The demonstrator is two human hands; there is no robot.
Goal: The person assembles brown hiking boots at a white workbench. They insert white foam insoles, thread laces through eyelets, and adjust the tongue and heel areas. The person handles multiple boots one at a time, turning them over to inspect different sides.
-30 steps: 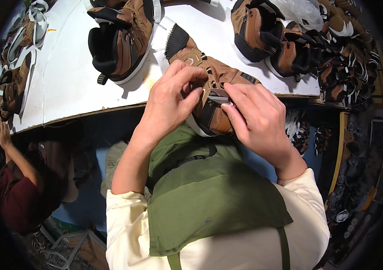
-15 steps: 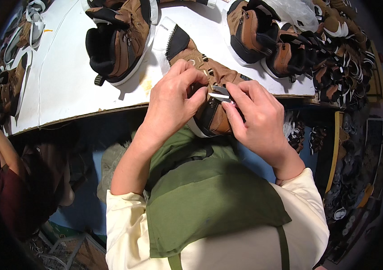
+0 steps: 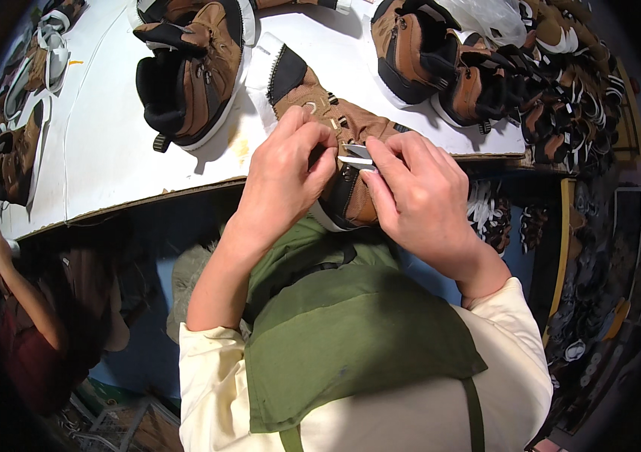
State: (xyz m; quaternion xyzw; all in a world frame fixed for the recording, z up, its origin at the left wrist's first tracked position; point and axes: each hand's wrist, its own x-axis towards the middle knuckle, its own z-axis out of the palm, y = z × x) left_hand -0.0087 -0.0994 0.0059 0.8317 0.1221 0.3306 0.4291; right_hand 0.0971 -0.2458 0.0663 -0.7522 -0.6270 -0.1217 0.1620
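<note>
A brown and black shoe (image 3: 365,119) lies partly across the table's front edge, its toe pointing away to the left and white material around the toe. On its near left side is my left hand (image 3: 281,175), thumb and fingertips pinched together close to the lacing; whatever they grip is hidden. A small pale curl shows on the shoe beside those fingers. My right hand (image 3: 424,188) grips thread snips (image 3: 359,161), whose two metal blades are apart and point left toward the pinched fingertips, over the shoe's eyelets.
Another brown and black shoe (image 3: 192,90) stands left on the white table (image 3: 109,143). More shoes (image 3: 414,56) stand at the right beside clear plastic (image 3: 497,19) and a pile of shoes (image 3: 576,98). A co-worker's arm (image 3: 27,294) shows far left. A green apron (image 3: 350,331) covers my lap.
The shoe and both my hands appear slightly further left; the pinch and the snips grip persist. The co-worker's hand has moved down from the shoes at the far left.
</note>
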